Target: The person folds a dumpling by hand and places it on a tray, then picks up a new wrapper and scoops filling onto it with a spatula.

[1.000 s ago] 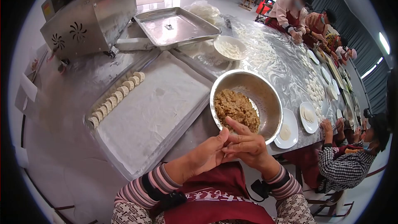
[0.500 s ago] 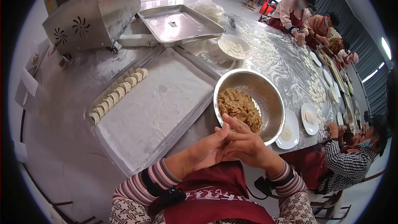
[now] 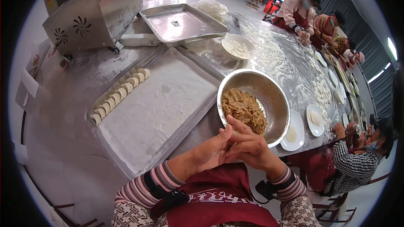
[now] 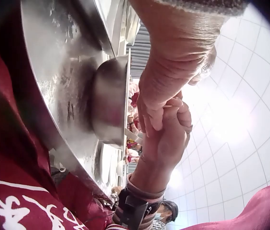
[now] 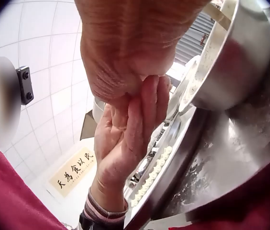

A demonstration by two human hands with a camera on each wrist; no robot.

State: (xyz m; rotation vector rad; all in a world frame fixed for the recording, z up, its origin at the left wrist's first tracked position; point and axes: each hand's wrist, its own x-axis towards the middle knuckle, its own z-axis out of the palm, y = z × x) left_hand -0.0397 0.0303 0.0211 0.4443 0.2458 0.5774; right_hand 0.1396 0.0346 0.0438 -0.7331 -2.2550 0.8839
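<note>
Over the near rim of a steel bowl (image 3: 275,101) of brown filling (image 3: 243,109), my two hands are pressed together. My left hand (image 3: 212,149) comes in from the left, its thumb up against the fingers of my right hand (image 3: 250,149). Fingers of both hands curl and overlap around a dumpling, of which only a thin pale edge (image 4: 172,106) shows in the left wrist view; the rest is hidden. In the right wrist view the left fingers (image 5: 134,120) lie under the right hand.
Left of the bowl, a paper-lined tray (image 3: 155,109) bears a row of dumplings (image 3: 120,94). A plate (image 3: 298,128) with a round wrapper (image 3: 291,134) stands right of the bowl. Beyond are a flour bowl (image 3: 237,47), a metal tray (image 3: 185,23), a machine (image 3: 92,17) and several people.
The head view has shifted slightly, so bowl and trays sit a little further right. My hands stay together above the bowl's near rim, their fingers pressed in slightly closer.
</note>
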